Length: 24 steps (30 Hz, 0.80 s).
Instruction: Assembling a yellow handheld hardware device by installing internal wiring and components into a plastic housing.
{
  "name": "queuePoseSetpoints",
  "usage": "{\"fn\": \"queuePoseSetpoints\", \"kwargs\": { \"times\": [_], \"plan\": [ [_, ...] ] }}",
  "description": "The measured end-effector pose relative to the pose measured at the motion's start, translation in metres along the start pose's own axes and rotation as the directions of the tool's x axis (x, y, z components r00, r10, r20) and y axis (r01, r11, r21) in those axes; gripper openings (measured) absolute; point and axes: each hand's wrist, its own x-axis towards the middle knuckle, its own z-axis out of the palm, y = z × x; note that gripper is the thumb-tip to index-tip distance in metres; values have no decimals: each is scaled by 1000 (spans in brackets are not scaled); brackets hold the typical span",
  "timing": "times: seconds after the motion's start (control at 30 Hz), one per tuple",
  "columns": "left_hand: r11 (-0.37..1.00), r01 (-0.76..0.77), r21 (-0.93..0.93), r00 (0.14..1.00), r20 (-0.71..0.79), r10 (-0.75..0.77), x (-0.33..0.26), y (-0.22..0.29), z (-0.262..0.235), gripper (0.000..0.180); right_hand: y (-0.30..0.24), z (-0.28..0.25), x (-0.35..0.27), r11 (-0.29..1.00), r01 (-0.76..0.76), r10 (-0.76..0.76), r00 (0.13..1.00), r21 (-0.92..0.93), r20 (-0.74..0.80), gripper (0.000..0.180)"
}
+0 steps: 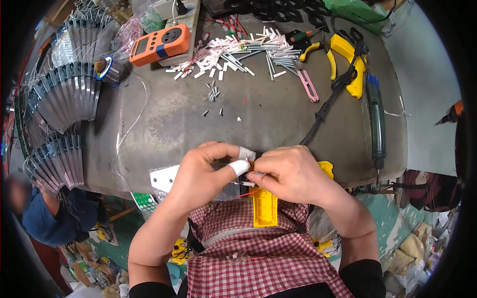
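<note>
My left hand (206,171) and right hand (293,174) meet at the table's near edge, fingertips pinched together. White tape wraps my left thumb and a finger. What they pinch is mostly hidden; a thin red wire (250,192) and a short white sleeve (244,184) show just below the fingertips. Under my right hand a yellow plastic shell half (265,211) hangs past the edge, its hollow side facing up. Another yellow part (326,169) shows beyond my right wrist. Beside my left hand lies a white plate with holes (164,178), partly under clear plastic.
Loose screws (212,93) and a heap of white sleeves and metal rods (243,49) lie farther back. An orange meter (160,44), solder spool (112,70) and stacked metal strips (64,97) are left. Pink snips (308,87), a yellow pistol-shaped tool (354,74) and soldering iron (376,119) are right. Someone sits far left.
</note>
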Motion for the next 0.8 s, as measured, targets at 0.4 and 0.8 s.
{"fn": "queuePoseSetpoints", "kwargs": {
  "times": [0.4, 0.8],
  "plan": [
    [999, -48, 10, 996, 72, 47, 3, 10, 4, 52, -6, -14, -9, 927, 169, -249, 945, -334, -213, 39],
    [950, -285, 126, 958, 9, 286, -2, -12, 15, 52, 4, -9, -6, 972, 193, -219, 952, -136, -213, 14]
  ]
}}
